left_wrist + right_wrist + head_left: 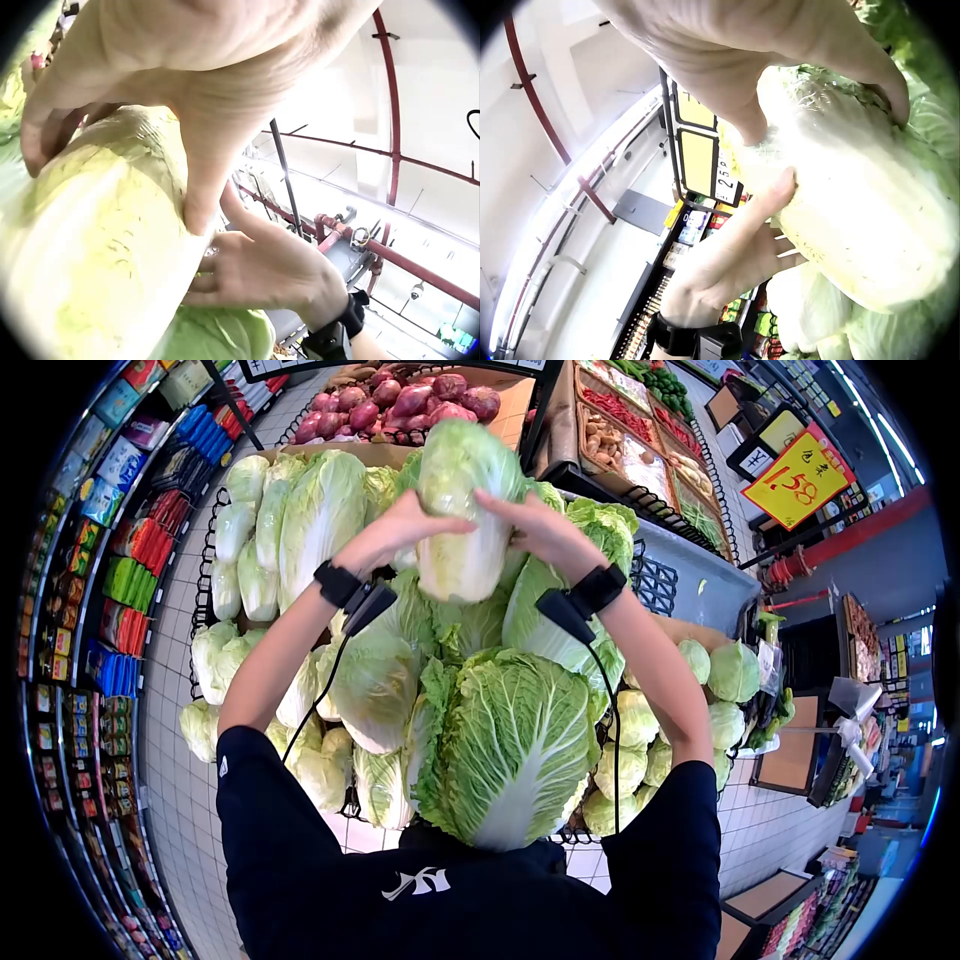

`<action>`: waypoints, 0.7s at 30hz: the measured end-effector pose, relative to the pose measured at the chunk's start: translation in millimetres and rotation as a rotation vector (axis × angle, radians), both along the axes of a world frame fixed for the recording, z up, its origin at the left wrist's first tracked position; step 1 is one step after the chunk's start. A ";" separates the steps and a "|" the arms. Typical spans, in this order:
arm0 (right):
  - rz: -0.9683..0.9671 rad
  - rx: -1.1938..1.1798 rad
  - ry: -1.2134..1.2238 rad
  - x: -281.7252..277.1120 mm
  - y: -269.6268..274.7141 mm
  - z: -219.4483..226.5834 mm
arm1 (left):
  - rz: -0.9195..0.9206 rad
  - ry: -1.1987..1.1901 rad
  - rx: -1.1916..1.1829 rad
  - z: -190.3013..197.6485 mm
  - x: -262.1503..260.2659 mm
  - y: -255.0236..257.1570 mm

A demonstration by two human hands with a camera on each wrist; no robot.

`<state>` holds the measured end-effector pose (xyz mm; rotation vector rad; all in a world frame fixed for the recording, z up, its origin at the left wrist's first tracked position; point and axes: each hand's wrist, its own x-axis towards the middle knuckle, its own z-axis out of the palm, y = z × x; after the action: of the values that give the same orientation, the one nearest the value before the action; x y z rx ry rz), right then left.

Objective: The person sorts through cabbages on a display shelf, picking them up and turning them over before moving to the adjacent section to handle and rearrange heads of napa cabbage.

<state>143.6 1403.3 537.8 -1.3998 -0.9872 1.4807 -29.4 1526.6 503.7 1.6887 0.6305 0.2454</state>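
Observation:
A pale, wrapped-looking napa cabbage (465,550) is held between both hands above a heap of cabbages, its leafy top pointing away from the body. On its left side, the left hand (405,525) grips with the thumb across the front. From the right, the right hand (545,530) grips the same cabbage, thumb also on the front. The left wrist view shows the left hand (195,82) curved over the cabbage (97,240). In the right wrist view the right hand (742,52) bends round the cabbage (862,195), with the left thumb against its side.
A large loose-leaved cabbage (520,745) lies nearest the body. More cabbages (325,520) fill the rack on the left, and round ones (735,670) sit at right. Red onions (400,405) are behind. A grey tray with a black crate (655,580) stands to the right.

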 end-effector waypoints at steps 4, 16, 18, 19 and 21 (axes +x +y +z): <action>-0.199 0.042 -0.046 33.5 36.6 -24.6 | 0.005 -0.068 0.064 14.3 25.6 22.8; -0.236 0.080 0.134 50.8 38.3 -37.0 | 0.024 -0.021 0.124 -8.8 64.9 37.4; -0.241 0.108 -0.011 50.7 29.0 -30.3 | 0.133 -0.167 0.149 -41.4 79.1 46.6; -0.244 0.130 -0.153 52.0 23.9 -28.7 | 0.127 -0.170 0.147 -36.2 79.8 39.6; -0.102 0.252 -0.377 69.4 11.4 -28.4 | 0.149 -0.183 0.096 -20.5 76.0 23.1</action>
<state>213.0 1414.7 509.4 -1.5459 -1.2645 0.9958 46.6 1549.7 483.2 1.6897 0.6163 0.5380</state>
